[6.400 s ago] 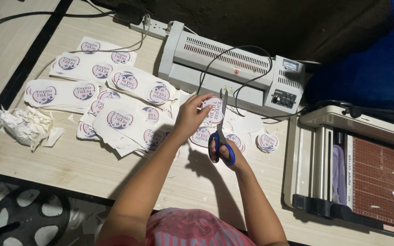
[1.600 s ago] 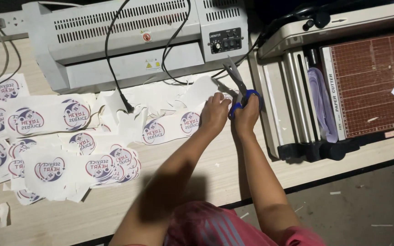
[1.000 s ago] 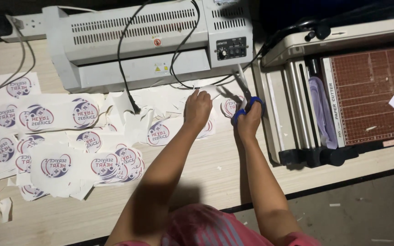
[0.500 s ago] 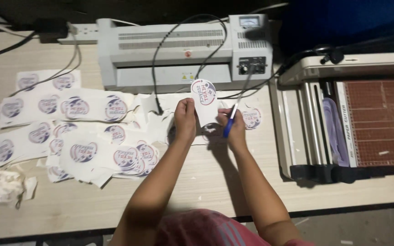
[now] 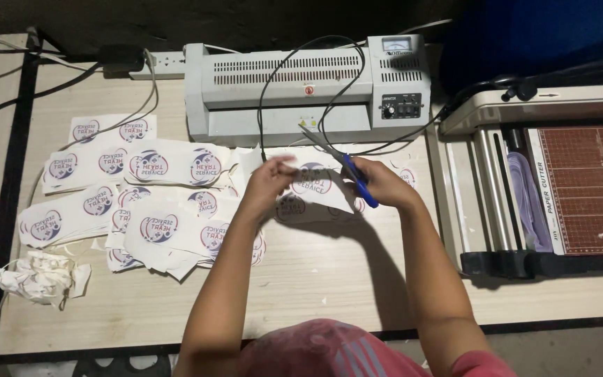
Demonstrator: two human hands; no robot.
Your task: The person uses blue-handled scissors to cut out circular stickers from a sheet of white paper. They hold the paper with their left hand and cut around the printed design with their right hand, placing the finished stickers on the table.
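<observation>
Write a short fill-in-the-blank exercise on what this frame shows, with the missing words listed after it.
1. The right hand holds scissors with ____ handles.
2. The left hand grips a laminated sheet printed with ____ logos.
3. The grey laminator stands at the table's ____ edge.
4. Crumpled paper scraps lie to the person's ____.

Missing words: blue; round; far; left

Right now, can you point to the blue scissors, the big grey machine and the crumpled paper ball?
Blue-handled metal scissors (image 5: pixel 354 176), head view, on the blue handle.
Grey boxy laminating machine (image 5: pixel 294 94), head view, on its top casing.
Crumpled white paper scraps (image 5: pixel 36 276), head view, on the heap's middle.
</observation>
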